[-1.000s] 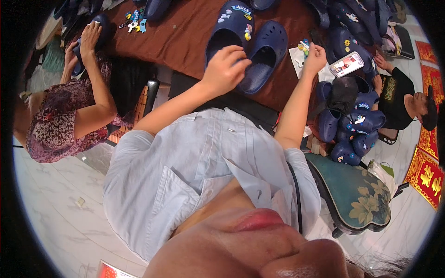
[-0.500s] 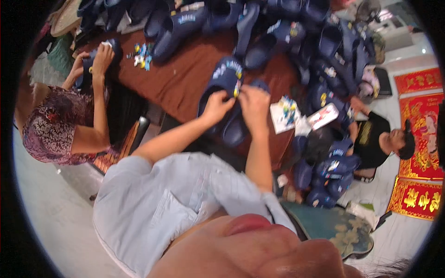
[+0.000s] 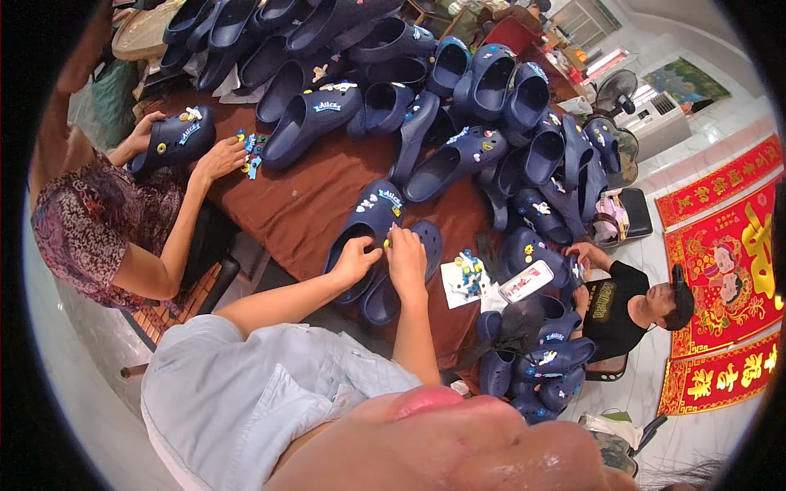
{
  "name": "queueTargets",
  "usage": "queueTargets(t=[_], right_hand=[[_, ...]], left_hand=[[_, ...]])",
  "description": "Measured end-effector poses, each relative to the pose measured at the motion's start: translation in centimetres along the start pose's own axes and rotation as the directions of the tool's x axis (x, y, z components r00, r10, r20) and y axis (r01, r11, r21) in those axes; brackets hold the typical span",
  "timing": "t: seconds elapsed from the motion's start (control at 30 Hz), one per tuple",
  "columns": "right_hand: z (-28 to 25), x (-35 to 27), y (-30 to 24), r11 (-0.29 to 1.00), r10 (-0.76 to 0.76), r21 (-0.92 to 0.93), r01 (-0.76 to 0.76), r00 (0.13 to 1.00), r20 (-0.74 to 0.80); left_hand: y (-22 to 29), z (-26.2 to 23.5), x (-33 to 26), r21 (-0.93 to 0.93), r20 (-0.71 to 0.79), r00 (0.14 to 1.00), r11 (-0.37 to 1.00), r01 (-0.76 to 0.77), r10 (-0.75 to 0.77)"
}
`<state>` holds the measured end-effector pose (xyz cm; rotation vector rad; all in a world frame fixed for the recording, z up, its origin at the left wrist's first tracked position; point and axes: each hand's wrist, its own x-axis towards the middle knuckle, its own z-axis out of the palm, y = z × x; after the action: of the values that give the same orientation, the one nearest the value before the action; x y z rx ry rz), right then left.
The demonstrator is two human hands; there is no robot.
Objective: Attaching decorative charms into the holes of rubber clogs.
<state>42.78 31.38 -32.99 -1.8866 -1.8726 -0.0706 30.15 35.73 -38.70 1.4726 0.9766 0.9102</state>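
Note:
A navy clog (image 3: 360, 221) with white and coloured charms on its upper lies in front of me on the brown-covered table. My left hand (image 3: 356, 260) is closed at the edge of its foot opening, with some fingertips hidden by the shoe. At the clog's right side, my right hand (image 3: 405, 260) pinches a small yellow charm (image 3: 386, 243) against the upper. Whether the charm sits in a hole cannot be seen. Partly under my right hand is a second navy clog (image 3: 427, 241), with bare holes in its upper.
A white sheet (image 3: 455, 296) bearing loose charms and a white phone-like object (image 3: 526, 281) lie to the right. Many navy clogs (image 3: 458, 159) are heaped along the far side. A co-worker's hand (image 3: 219, 159) reaches a charm pile (image 3: 250, 154) at left; another person (image 3: 618, 307) sits at right.
The whole view has shifted, so my hands and the clog appear lower and further left. My hands stay at the clog. The left co-worker's one hand has moved from a clog to the charm pile.

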Motion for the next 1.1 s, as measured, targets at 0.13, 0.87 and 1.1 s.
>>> queueTargets(t=[0.13,0.87,1.1], right_hand=[[-0.4,0.6,0.5,0.998,-0.06,-0.022,0.062,0.995,0.077],[-4.7,-4.9,12.3,0.827,0.5,-0.133,-0.546,0.823,-0.269],[-4.3,-6.4,12.3,0.749,0.547,-0.287,-0.597,0.802,-0.238]], left_hand=[[-0.4,0.2,0.2,0.029,0.012,1.0,0.999,-0.021,0.021],[0.0,1.7,1.1,-0.047,-0.002,0.999,0.998,0.036,-0.036],[-0.8,2.4,2.6,-0.214,0.128,0.903,0.877,0.43,-0.411]])
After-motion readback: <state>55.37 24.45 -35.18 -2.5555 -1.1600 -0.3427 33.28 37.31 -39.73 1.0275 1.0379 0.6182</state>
